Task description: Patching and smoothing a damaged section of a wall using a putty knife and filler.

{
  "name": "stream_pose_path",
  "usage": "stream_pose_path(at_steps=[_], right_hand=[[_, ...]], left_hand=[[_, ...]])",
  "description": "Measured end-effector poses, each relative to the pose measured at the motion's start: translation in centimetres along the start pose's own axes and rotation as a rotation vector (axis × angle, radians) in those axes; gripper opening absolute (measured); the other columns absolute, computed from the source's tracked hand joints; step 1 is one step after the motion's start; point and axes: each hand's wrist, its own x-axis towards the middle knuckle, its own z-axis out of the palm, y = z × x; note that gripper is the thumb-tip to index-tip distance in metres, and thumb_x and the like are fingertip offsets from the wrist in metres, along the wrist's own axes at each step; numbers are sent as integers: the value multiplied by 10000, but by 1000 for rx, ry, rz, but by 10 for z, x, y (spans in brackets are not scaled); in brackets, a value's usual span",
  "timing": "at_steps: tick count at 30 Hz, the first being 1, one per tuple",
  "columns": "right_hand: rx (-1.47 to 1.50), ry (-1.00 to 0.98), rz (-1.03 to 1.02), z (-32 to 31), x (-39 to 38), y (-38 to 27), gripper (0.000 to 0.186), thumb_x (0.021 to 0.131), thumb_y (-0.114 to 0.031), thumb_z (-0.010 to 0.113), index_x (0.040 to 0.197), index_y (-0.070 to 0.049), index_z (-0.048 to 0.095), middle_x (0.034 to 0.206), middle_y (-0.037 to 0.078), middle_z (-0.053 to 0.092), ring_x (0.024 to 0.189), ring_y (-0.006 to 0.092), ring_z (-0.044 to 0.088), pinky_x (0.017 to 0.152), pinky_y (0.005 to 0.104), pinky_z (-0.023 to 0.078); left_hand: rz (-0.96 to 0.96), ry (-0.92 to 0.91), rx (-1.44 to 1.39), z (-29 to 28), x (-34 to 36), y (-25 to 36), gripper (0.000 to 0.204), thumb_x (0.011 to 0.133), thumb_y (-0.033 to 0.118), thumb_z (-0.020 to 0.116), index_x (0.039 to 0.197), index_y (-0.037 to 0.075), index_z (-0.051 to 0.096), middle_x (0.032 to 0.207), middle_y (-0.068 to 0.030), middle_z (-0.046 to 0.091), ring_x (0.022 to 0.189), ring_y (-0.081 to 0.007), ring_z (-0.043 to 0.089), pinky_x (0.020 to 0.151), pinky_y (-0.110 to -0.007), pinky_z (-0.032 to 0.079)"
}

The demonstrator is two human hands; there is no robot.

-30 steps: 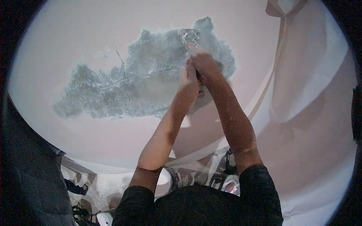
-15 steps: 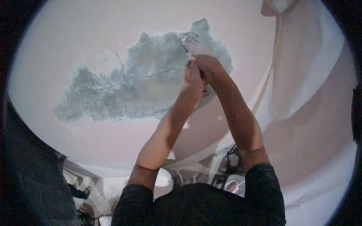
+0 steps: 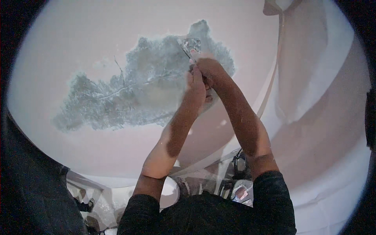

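Both my arms reach up to a pale wall with a large grey scraped patch (image 3: 156, 66). A putty knife (image 3: 191, 44) with a wide, smeared metal blade lies against the upper right part of this patch. My right hand (image 3: 207, 67) is closed around the knife near its blade, with a finger on the metal. Just below, my left hand (image 3: 197, 84) is closed against the same grip, touching the right hand. The knife's handle is mostly hidden by my fingers. A thin crack (image 3: 125, 87) runs across the grey patch to the left of my hands.
A pale hanging sheet (image 3: 301, 62) covers the right side. Below the wall are a white rounded object (image 3: 169, 192), a dark item (image 3: 239, 164) and a light container (image 3: 242, 192) with something pinkish in it. A dark surface (image 3: 31, 176) fills the lower left.
The patch, my hands and the putty knife appear slightly further left and lower in the view. The knife stays at nearly the same spot on the patch, and both hands keep their grip.
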Motion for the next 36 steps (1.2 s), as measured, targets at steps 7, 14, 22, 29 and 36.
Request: stream_pose_path(at_steps=[7,14,22,29,36], right_hand=[[-123,-12,-117,-10,8,9,514,941,-449,473,967,49,593,769,176,618,750,299,613,705,409,472],[-444,140,-720,-19,26,36,354,896,-289,567,1027,38,605,717,173,609,700,307,620,677,413,486],[-939,180,-1068,-25,53,52,324,920,-229,519,1147,1,540,815,189,612,769,337,612,699,447,467],[-773,97,-862,-29,32,27,366,851,-206,581,1161,-16,541,819,212,609,807,398,611,679,486,488],[-1463,287,-703,-6,70,28,472,921,-441,502,1292,-150,497,1242,152,559,1009,273,609,792,459,503]], left_hand=[[35,23,118,5,-5,9,544,972,566,301,1193,90,443,924,-53,558,734,-150,525,602,-321,447],[83,-108,-31,-1,9,-8,538,959,576,359,1233,133,490,951,-35,602,757,-108,556,575,-299,453],[94,-140,14,1,5,-1,560,953,598,330,1227,138,495,977,-23,601,783,-131,553,605,-320,450],[167,-158,-28,14,-1,8,597,951,578,364,1328,117,394,1156,-57,562,1041,-198,555,813,-390,472],[119,-375,-53,-11,42,-10,751,948,584,361,1514,215,34,1489,-148,271,1317,-325,356,1046,-481,339]])
